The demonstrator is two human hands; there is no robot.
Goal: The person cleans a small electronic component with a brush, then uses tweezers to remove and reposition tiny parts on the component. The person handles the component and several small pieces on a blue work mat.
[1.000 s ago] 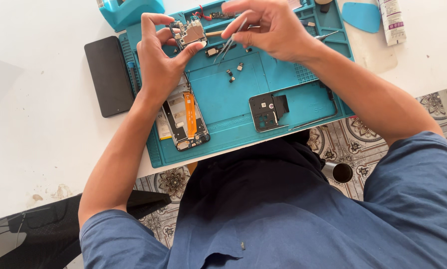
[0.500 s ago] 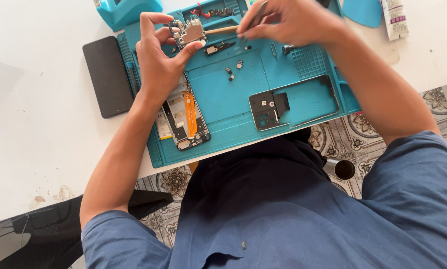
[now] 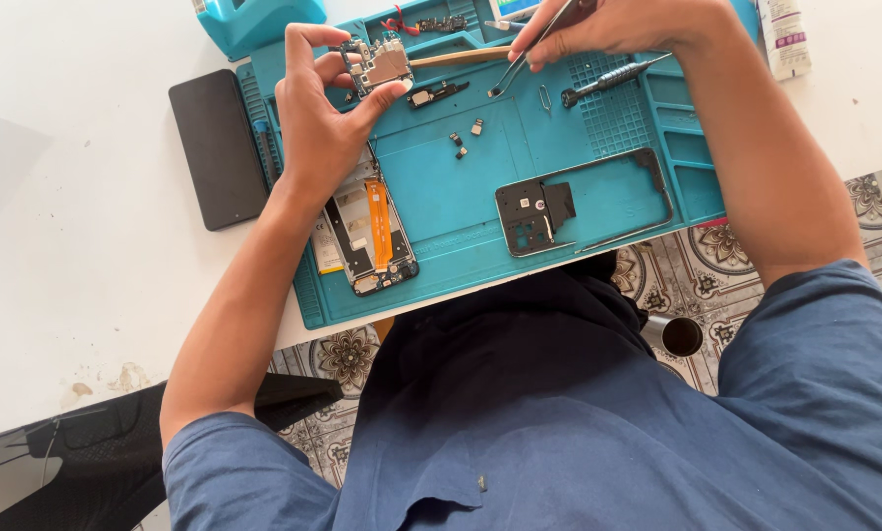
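**Head view: small circuit board pinched in the left hand, tweezers in the right**

Head camera looks down on a teal repair mat [image 3: 441,197] that lies on a white table [image 3: 67,295]. The left hand [image 3: 318,133] holds a small phone circuit board [image 3: 382,64] above the far part of the mat. The thumb presses one edge and the fingertips [image 3: 308,34] press the opposite edge, so the grip is narrow and closed around the board. The right hand [image 3: 608,25] is closed on thin metal tweezers [image 3: 525,59], whose tips point down to the mat, just beside a small dark part [image 3: 436,93].

I judge the board to be very light and stiff, but fragile: it is thin, with small components and metal shields on its face, and it could bend or crack under strong pressure. The best place to hold it is on the bare edges, as the hand does at this moment, and not on the flat faces or on the connectors. The metal edges look smooth, so a pinch that is too light may let it slip.

Near the left wrist lies the opened phone body [image 3: 367,231] with an orange flex cable. A black phone frame [image 3: 569,202] lies nearer to the person, some tiny loose parts [image 3: 466,138] lie between them, a screwdriver [image 3: 613,79] rests under the right hand, and a dark screen panel [image 3: 220,147] is beside the mat.
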